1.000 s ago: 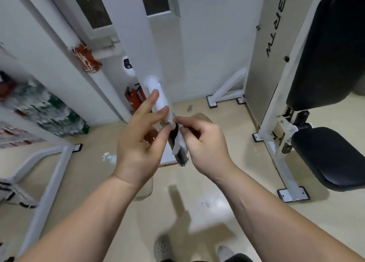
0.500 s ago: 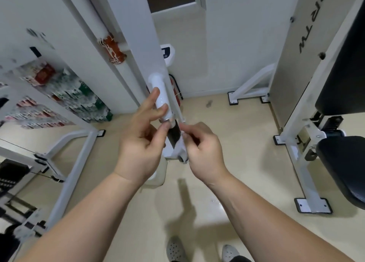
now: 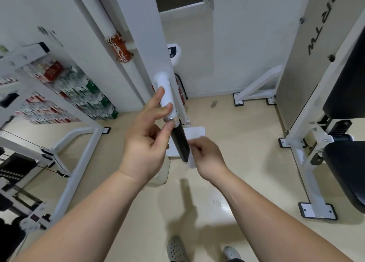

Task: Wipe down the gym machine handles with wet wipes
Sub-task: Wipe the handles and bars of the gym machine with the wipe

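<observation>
Since half a second ago, the right hand (image 3: 207, 155) has slid the wet wipe (image 3: 191, 163) down the black grip (image 3: 178, 141), from beside the metal collar (image 3: 171, 119) to the grip's near, lower end. Most of the black rubber is now uncovered.

View from a head camera, looking down at two bare forearms in a gym. The handle hangs at centre, sloping from a white tube (image 3: 166, 95) at the far end to the black grip nearest the viewer. The left hand (image 3: 146, 141) steadies it, with two fingers laid across the white tube and the thumb pressed at the collar, pinching lightly. The right hand's curled fingers pinch the crumpled white wipe against the grip's right side, near its tip.

This looks like one wiping pass along the grip nearly finished. The grip's left side may remain, as may the white tube and any other handles. A black padded seat (image 3: 345, 172) stands at right.
</observation>
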`<state>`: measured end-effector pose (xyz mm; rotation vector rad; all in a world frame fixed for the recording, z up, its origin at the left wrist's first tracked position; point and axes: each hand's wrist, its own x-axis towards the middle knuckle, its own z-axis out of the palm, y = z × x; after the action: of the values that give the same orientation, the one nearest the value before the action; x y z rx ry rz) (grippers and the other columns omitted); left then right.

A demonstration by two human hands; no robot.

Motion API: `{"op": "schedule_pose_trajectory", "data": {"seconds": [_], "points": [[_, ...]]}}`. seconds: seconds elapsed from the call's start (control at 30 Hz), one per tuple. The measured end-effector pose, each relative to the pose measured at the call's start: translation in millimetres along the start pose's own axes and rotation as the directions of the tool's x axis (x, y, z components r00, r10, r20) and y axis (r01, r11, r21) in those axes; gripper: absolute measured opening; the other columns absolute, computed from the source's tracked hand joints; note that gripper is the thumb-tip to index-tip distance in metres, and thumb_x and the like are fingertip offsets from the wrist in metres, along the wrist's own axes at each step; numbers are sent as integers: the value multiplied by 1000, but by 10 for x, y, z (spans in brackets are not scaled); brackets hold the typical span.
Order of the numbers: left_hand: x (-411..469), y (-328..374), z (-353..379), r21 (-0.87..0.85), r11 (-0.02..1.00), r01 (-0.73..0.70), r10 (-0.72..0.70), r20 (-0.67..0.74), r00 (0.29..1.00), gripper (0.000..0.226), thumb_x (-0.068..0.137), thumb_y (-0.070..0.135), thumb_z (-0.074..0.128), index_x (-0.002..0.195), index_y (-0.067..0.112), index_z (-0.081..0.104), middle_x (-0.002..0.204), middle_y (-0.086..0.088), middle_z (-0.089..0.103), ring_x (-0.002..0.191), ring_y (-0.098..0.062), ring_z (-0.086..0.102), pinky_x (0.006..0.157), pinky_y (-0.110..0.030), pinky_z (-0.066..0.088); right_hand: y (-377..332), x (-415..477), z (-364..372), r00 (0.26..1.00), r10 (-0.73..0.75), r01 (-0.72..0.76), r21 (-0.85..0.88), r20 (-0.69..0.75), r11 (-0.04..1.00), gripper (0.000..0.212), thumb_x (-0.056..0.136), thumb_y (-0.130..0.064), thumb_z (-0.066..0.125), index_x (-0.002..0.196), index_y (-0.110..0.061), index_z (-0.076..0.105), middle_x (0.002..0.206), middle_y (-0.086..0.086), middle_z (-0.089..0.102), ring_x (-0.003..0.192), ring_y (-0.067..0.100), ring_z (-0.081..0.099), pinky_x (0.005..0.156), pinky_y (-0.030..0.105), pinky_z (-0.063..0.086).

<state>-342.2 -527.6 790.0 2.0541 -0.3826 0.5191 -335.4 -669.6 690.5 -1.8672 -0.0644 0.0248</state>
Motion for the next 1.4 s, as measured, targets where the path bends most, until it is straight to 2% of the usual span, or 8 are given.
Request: {"op": "schedule_pose_trajectory", "data": {"seconds": [0.1, 0.3, 0.43, 0.63, 0.83, 1.07, 1.23, 1.4], "points": [[22, -1, -35, -5, 1000, 5, -5, 21, 1000, 44, 92, 7, 63, 109, 48, 64, 154, 21, 44, 46, -35, 51, 50, -49, 51, 125, -115, -11, 991, 127, -124, 77, -35, 989, 36, 99, -3, 47, 109, -22, 75, 94, -4, 61, 90, 6, 58, 80, 22, 40], [-124, 123, -8, -12, 1000, 14, -14, -45, 999, 43, 89, 10, 69, 122, 38, 64, 150, 9, 50, 66, -13, 61, 69, -28, 55, -356, -368, -162, 949, 36, 83, 357, -313, 930, 27, 94, -4, 63, 104, -26, 75, 93, -10, 71, 79, 14, 61, 73, 16, 47], [-413, 48, 10, -42, 985, 168, -170, -25, 985, 48, 85, 9, 76, 115, 43, 60, 104, -2, 64, 61, -11, 58, 63, -12, 44, -485, -468, -231, 929, 21, 109, 328, -368, 938, 31, 93, -4, 66, 98, -34, 73, 92, -12, 71, 82, 9, 65, 76, 17, 49], [-308, -173, 9, -77, 969, 233, -183, 404, 896, 64, 84, 12, 77, 122, 58, 53, 105, 20, 62, 74, -7, 59, 66, -13, 46, -580, -523, -115, 921, 75, 40, 286, -382, 957, 30, 92, -2, 68, 96, -32, 75, 96, -7, 77, 94, 8, 71, 83, 21, 55], [-93, -506, -64, -206, 951, 232, -111, 472, 875, 46, 86, 12, 74, 98, 55, 66, 93, 25, 69, 81, -4, 65, 69, -10, 46, -747, -461, 141, 868, 169, -82, 201, -467, 976, 22, 89, 0, 70, 86, -21, 78, 76, 4, 76, 73, 22, 70, 74, 39, 58], [167, -1070, -127, -343, 864, 369, -124, 565, 815, 33, 92, 11, 69, 88, 43, 71, 87, 12, 70, 80, -5, 65, 73, -16, 50, -1028, -333, 322, 508, -30, -93, -90, -861, 992, 19, 88, -28, 72, 108, -30, 71, 102, 2, 70, 86, 18, 68, 77, 32, 54], [377, -1116, -51, -462, 771, 438, -99, 593, 799, 33, 93, 8, 66, 91, 41, 71, 93, 13, 71, 85, -1, 66, 76, -8, 46, -1200, -210, 435, 580, -38, -179, -173, -813, 968, 25, 100, -25, 62, 124, -26, 69, 101, -2, 76, 93, 22, 71, 84, 53, 57], [486, -819, 133, -572, 795, 203, 107, 460, 881, 22, 93, 3, 61, 100, 15, 77, 90, 13, 67, 90, 0, 63, 80, -10, 45, -1286, -217, 547, 567, 3, -209, -140, -824, 968, 24, 102, -21, 58, 123, -23, 70, 102, -3, 76, 96, 29, 71, 84, 57, 59]]}}
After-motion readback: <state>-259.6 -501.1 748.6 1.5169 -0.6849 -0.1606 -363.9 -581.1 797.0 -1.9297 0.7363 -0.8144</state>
